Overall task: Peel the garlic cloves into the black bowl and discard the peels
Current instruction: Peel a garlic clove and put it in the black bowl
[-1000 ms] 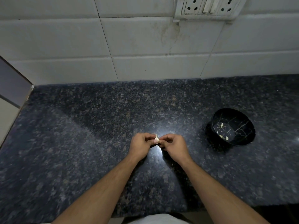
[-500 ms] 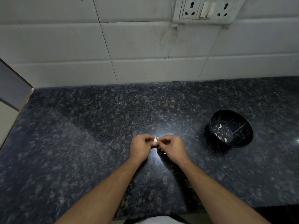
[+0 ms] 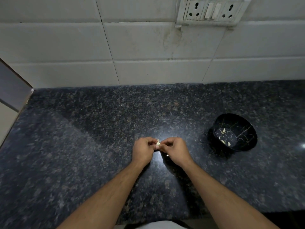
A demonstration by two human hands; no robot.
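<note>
The left hand (image 3: 143, 150) and the right hand (image 3: 175, 150) are meeting over the middle of the dark granite counter (image 3: 82, 154), both pinching one garlic clove (image 3: 158, 143) between curled fingertips; the clove is sitting in the small gap between the two hands; the black bowl (image 3: 235, 132) is standing well apart to the right, holding a few peeled cloves (image 3: 224, 130); a white switch plate (image 3: 212, 11) is showing on the tiled wall (image 3: 140, 47) behind
</note>
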